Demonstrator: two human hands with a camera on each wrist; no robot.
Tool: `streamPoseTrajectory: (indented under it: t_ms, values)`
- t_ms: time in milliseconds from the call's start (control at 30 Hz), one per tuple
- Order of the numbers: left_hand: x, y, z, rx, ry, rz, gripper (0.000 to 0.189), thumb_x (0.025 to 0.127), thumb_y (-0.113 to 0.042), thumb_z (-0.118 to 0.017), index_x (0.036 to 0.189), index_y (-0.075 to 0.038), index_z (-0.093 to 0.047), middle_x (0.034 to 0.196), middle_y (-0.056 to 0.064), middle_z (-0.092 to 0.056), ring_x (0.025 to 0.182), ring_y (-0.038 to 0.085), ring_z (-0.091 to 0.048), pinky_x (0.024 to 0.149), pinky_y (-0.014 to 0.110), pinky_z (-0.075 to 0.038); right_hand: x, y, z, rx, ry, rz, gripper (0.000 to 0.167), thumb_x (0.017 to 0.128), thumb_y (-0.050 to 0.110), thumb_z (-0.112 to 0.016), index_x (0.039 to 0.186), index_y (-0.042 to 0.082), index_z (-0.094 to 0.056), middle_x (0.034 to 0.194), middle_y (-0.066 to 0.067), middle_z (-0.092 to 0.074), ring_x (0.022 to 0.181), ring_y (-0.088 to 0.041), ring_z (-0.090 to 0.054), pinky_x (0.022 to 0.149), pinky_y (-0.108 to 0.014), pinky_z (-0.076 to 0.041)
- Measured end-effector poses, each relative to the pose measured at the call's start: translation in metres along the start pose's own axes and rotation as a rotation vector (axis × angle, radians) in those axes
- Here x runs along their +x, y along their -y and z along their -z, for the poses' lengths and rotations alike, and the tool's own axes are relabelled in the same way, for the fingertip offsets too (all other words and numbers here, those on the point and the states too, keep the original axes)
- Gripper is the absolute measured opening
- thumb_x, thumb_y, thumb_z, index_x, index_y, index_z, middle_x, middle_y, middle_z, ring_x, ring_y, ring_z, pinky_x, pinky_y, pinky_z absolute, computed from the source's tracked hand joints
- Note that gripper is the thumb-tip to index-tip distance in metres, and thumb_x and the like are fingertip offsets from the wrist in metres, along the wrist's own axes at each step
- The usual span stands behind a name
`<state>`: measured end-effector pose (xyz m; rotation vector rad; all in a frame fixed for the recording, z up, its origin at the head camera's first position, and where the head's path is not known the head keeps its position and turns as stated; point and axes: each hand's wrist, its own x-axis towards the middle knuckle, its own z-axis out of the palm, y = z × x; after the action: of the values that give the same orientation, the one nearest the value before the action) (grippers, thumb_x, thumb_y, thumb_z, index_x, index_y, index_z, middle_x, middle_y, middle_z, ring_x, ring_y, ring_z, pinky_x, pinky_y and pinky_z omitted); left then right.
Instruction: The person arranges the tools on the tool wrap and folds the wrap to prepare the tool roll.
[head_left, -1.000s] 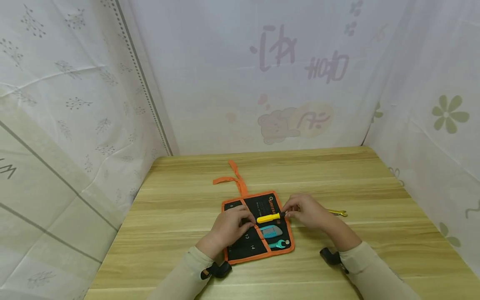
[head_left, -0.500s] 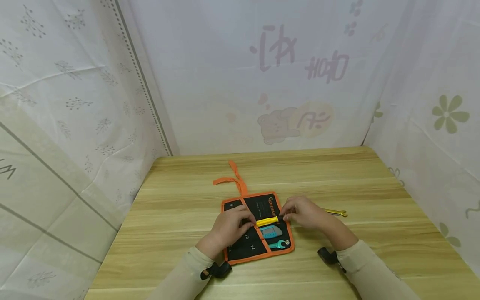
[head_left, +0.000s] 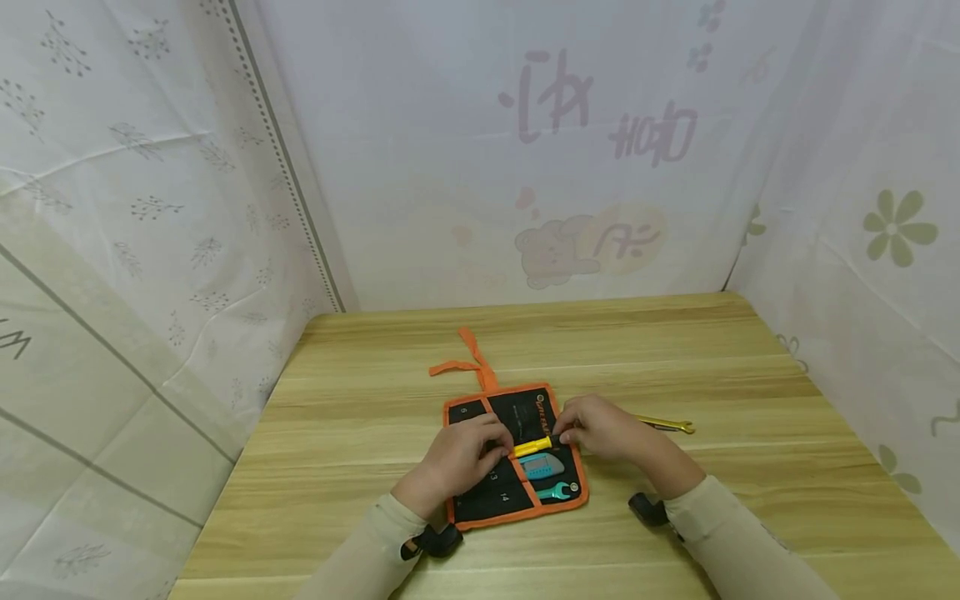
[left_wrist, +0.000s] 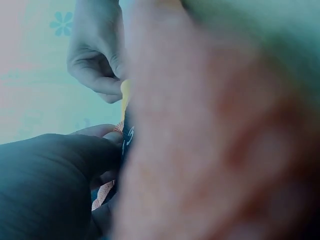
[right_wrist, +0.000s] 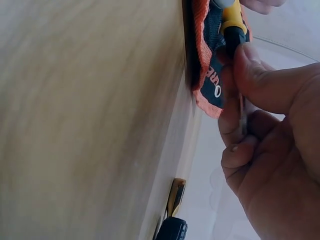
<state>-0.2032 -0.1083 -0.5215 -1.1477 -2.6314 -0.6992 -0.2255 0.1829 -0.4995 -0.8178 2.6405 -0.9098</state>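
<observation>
In the head view a black tool pouch (head_left: 480, 505) with orange trim lies unrolled on the table. My right hand (head_left: 600, 427) pinches a yellow-handled screwdriver (head_left: 532, 447) near its black collar; the shaft runs back among the fingers in the right wrist view. The handle's end reaches the pouch's orange pocket edge, by my left fingertips. My left hand (head_left: 459, 450) pinches that edge, also seen in the left wrist view, where blurred skin covers much of the picture. Below the screwdriver, a turquoise utility knife (head_left: 542, 466) and a turquoise wrench (head_left: 557, 492) sit partly inside pockets.
A yellow open-end wrench (head_left: 678, 426) lies on the wooden table (head_left: 360, 400) beyond my right wrist. Orange tie straps (head_left: 480, 367) stretch from the pouch's far edge. Printed curtains (head_left: 450, 167) hang around the table's back and sides.
My right hand has lowered the screwdriver and shifted it left, bringing the handle's end to the pocket edge. My left hand stays at that edge.
</observation>
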Motion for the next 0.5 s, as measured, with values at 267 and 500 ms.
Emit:
streamPoseTrajectory:
  t_ms: [267, 500]
  values:
    - [0.0011, 0.0008, -0.0004, 0.002, 0.034, -0.005, 0.008, 0.100, -0.022, -0.075, 0.100, -0.029, -0.072, 0.097, -0.017, -0.059, 0.072, -0.003, -0.052, 0.063, 0.019, -0.047, 0.0001, 0.0061, -0.0048, -0.140, 0.013, 0.021, 0.012, 0.096, 0.007, -0.077, 0.096, 0.019, -0.079, 0.100, 0.011, -0.069, 0.089, -0.009, -0.063, 0.077, -0.032, -0.055]
    - [0.0020, -0.0001, -0.0008, 0.006, 0.063, -0.004, 0.007, 0.102, -0.022, -0.072, 0.100, -0.028, -0.069, 0.098, -0.017, -0.057, 0.073, -0.002, -0.051, 0.064, 0.020, -0.046, 0.0031, 0.0079, -0.0081, -0.199, 0.018, 0.057, 0.014, 0.097, 0.010, -0.077, 0.089, 0.021, -0.073, 0.092, 0.014, -0.065, 0.081, -0.007, -0.058, 0.073, -0.031, -0.053]
